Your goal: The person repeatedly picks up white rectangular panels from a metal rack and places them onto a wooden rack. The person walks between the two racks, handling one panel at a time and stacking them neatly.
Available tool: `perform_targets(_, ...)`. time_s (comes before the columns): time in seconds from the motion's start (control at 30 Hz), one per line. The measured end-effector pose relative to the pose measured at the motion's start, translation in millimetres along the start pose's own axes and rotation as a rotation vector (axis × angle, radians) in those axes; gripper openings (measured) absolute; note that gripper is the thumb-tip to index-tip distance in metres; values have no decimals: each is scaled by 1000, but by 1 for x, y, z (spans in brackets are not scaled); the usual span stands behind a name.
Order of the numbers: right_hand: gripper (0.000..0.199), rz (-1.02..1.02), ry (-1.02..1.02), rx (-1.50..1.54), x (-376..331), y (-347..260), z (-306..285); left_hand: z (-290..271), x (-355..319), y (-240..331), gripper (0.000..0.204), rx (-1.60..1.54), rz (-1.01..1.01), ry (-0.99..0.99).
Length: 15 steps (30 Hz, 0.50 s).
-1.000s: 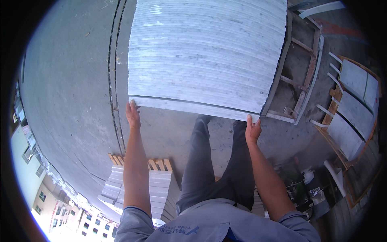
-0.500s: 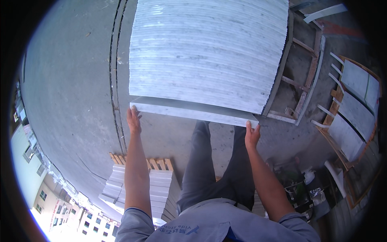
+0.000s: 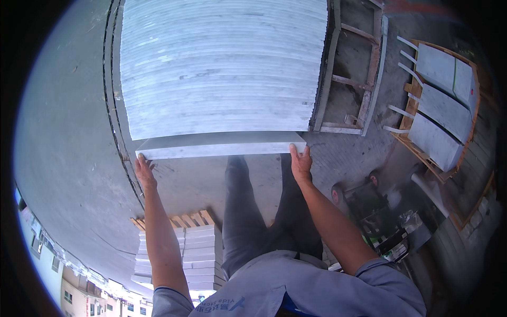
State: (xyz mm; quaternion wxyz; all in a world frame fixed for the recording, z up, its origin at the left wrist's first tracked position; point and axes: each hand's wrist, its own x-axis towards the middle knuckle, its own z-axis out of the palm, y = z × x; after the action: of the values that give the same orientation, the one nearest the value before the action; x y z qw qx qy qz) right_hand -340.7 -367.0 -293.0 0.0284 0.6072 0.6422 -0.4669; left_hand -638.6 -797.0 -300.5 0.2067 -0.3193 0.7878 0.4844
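Note:
A long, pale stone slab point(image 3: 222, 150) spans the space between my hands, held level in front of my legs. My left hand point(image 3: 145, 170) grips its left end, thumb on the near face and the other fingers curled round the end. At the right end my right hand point(image 3: 300, 161) is closed on it in the same way, fingers partly hidden beneath. Just beyond the slab stands a large stack of white-grey stone slabs point(image 3: 222, 68), set edge to edge in rows. Whether the held slab touches this stack I cannot tell.
Right of the stack is a rusty metal frame point(image 3: 348, 82). Wrapped stone bundles point(image 3: 443, 100) sit on a wooden pallet farther right. Behind me on the left, more slabs point(image 3: 203, 253) rest on a pallet point(image 3: 195, 218). A dark wheeled cart point(image 3: 369, 211) stands at the lower right.
The view has turned, so the stack and surroundings appear farther left. The slab, still in both hands, has gone from sloping down rightward to nearly level in the picture.

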Motion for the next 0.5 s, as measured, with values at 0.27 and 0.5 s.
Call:
perform_targets(0.27, 47, 19, 37, -108, -5, -17, -3, 5, -4, 3, 50, 61, 22, 51)
perform_targets(0.5, 51, 43, 34, -76, -4, -24, -4, 8, -5, 11, 49, 127, 25, 41)
